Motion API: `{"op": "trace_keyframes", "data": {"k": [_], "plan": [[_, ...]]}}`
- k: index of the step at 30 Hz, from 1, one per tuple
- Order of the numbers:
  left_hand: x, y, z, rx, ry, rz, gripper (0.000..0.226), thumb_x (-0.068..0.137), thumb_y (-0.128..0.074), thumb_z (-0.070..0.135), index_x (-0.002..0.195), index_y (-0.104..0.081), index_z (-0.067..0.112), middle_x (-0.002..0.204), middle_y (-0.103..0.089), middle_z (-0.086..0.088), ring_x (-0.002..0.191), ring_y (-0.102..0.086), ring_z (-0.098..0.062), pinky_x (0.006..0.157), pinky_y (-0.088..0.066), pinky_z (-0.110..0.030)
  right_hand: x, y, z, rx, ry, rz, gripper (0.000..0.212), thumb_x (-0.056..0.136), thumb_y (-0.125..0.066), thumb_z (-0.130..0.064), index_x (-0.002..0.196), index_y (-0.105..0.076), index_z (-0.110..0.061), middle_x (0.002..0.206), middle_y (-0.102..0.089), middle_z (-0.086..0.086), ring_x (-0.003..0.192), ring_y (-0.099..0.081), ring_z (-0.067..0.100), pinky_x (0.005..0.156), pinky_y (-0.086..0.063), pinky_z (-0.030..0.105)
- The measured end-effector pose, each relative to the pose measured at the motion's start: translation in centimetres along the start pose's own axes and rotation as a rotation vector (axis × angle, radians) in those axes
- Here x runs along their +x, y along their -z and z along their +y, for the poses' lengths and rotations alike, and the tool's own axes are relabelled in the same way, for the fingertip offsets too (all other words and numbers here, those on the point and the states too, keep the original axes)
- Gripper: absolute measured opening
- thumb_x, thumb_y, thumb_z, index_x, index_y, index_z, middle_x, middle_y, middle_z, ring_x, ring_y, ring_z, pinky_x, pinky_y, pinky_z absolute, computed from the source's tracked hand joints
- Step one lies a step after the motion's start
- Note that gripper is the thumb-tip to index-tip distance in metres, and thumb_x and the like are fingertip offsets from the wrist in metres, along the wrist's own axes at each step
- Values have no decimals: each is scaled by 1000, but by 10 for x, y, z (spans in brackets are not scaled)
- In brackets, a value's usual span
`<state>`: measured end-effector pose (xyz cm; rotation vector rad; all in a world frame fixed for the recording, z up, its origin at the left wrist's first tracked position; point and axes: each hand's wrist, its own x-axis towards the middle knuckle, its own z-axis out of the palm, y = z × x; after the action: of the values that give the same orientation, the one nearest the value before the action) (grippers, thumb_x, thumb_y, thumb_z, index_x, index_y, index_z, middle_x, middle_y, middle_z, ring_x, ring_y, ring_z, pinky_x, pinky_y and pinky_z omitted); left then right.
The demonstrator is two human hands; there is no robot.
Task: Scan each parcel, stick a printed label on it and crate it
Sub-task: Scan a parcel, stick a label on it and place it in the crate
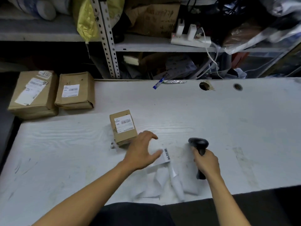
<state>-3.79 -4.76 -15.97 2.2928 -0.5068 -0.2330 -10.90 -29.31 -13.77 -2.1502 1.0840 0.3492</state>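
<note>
A small brown parcel (123, 128) with a white barcode label stands in the middle of the white table (228, 121). My left hand (143, 150) hovers just right of it with spread, relaxed fingers, above a strip of printed white labels (167, 156) bearing black characters. More of the label strip trails toward the table's near edge. My right hand (206, 162) grips the handle of a black barcode scanner (199, 144), whose head points toward the parcel. Two larger labelled brown parcels (33, 93) (75, 90) lie at the far left.
Metal shelving (107, 39) behind the table holds cardboard boxes, bags and a white power strip (190, 39) with cables. A blue-white sachet (158, 84) lies at the table's back edge near two cable holes (204, 86). The table's right half is bare.
</note>
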Motion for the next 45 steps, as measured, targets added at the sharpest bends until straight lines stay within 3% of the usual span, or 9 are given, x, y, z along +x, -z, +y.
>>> {"op": "trace_keyframes", "data": {"k": [4,9,12,15,18,24,29,36,45], "plan": [[9,-58,24,249,34,-318,90,76,-74,53,150,-36,20,147,-45,0,133,-42,-24,105,-41,-37,11,-20,19,-14,-28,-53,48,98,-47,-54,72,-54,-14,73,-63,6,66,-60,22,61,-47,35],[6,-69,6,156,74,-267,67,83,-75,44,141,-50,20,134,-55,0,123,-51,-21,99,-42,-32,-3,-31,29,-157,-60,147,67,90,-66,-45,140,-45,-5,136,-46,17,126,-44,35,104,-42,45],[-1,-46,4,-85,69,-176,65,75,-84,47,131,-61,23,129,-62,8,117,-57,-7,101,-45,-23,-39,-36,21,21,181,386,47,90,-69,-30,132,-52,-16,125,-51,5,113,-51,24,95,-47,38],[-8,-16,16,-303,39,-117,52,71,-89,44,116,-71,25,126,-65,16,116,-58,5,97,-48,-15,-58,-50,1,432,220,-5,21,98,-62,-30,119,-63,-27,106,-66,-6,93,-64,9,76,-49,21],[-15,4,21,-475,14,-178,46,72,-90,34,114,-73,26,132,-64,17,126,-55,2,105,-48,-25,-59,-60,-19,939,-2,-515,31,102,-53,-27,122,-68,-8,109,-73,12,96,-70,22,81,-55,32],[-26,17,8,-259,31,87,58,66,-88,54,119,-71,36,138,-55,16,132,-49,-3,107,-38,-19,-54,-69,-39,1229,8,-643,42,86,-68,-17,123,-63,1,109,-72,18,99,-73,35,84,-57,36],[-31,18,6,-354,62,137,44,70,-90,42,110,-79,28,101,-69,15,98,-67,-11,83,-52,-21,-51,-81,-47,1200,-19,-539,60,78,-80,-18,132,-56,-6,124,-68,21,106,-71,38,79,-60,37],[-29,16,6,-506,155,-30,18,90,-75,20,108,-80,18,100,-76,7,95,-70,-8,83,-56,-21,-46,-84,-43,1074,38,-425,78,51,-92,-31,117,-59,-6,106,-74,17,91,-75,26,72,-60,35],[-20,42,-10,-573,401,204,22,97,-66,22,78,-76,23,66,-64,10,59,-55,-7,60,-45,-22,-24,-79,-17,563,161,-354,40,75,-89,-20,106,-65,-21,106,-71,8,83,-69,15,71,-56,27]]}}
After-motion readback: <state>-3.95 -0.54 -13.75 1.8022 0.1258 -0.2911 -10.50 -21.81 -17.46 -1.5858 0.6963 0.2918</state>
